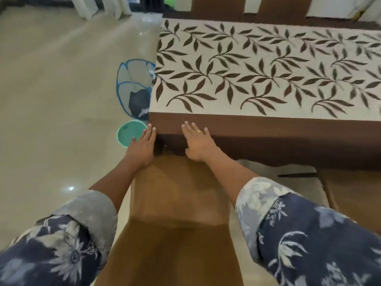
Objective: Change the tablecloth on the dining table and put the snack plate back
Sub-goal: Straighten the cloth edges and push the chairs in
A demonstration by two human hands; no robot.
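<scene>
1. Sleeves first: two navy floral cuffs, left sleeve (61, 244) and right sleeve (309, 234), fill the bottom corners, with both bare forearms reaching forward.
2. Between the arms sits a brown wooden chair (175, 193), pushed up against the near edge of the table.
3. Left hand (142, 145) is out flat, fingers straight and together, lying right at the near-left corner of the table on the cloth's edge. It grips nothing.
4. Right hand (196, 143) is just beside it, also spread flat with palm down and fingers extended, pressing on the dark brown border (268, 124). A gold ring (199, 131) shows on one finger. Nothing is pinched or curled round here either.
5. And there's the tablecloth (257, 69), laid over the table top: cream with brown leafy sprigs, running away to the right, its brown border hanging over the near side.
6. Down on the pale floor (61, 79), just left of the table corner, lies a round teal plate (128, 134), close by the left hand's fingertips. Whether it holds anything I cannot tell.
7. Beyond the plate stands a blue-rimmed mesh basket (132, 83) with a dark cloth (139, 102) bundled inside.
8. Across the table, brown chair backs (214, 7) line the far side.
</scene>
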